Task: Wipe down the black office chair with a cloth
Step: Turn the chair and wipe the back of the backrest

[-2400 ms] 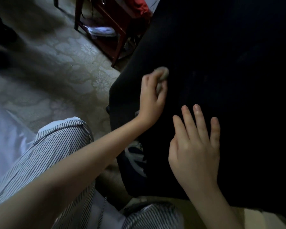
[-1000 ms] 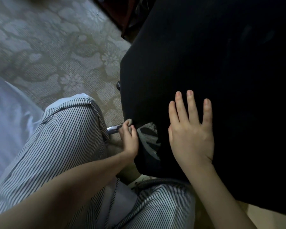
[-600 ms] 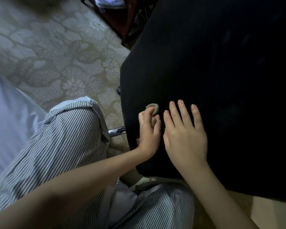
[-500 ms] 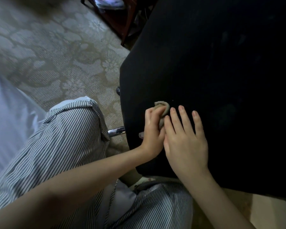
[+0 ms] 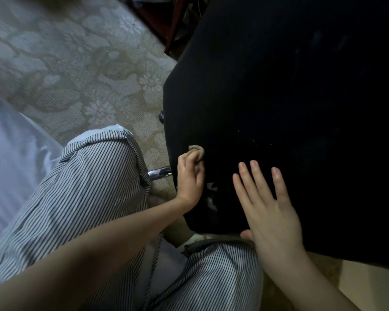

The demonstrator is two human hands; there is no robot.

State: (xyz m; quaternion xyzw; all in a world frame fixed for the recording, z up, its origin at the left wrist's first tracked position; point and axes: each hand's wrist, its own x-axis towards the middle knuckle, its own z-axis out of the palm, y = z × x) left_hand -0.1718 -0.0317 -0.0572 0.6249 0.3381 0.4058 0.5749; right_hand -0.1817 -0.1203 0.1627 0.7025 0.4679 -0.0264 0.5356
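Left hand [image 5: 190, 176] pinches the soft, light, bunched cloth [image 5: 197, 151] against the black chair [image 5: 290, 108] seat's left edge; right hand [image 5: 270, 209] lies spread, steadying it.

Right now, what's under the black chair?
A chrome bar pokes out beneath the black chair, over patterned carpet. The chair hides anything else below it.

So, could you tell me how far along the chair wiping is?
Done: no wiped patch is distinguishable on the black chair. In hand: the left hand grips a balled cloth near its left edge; the right hand lies flat on it. Left: pale specks mid-seat and everything beyond.
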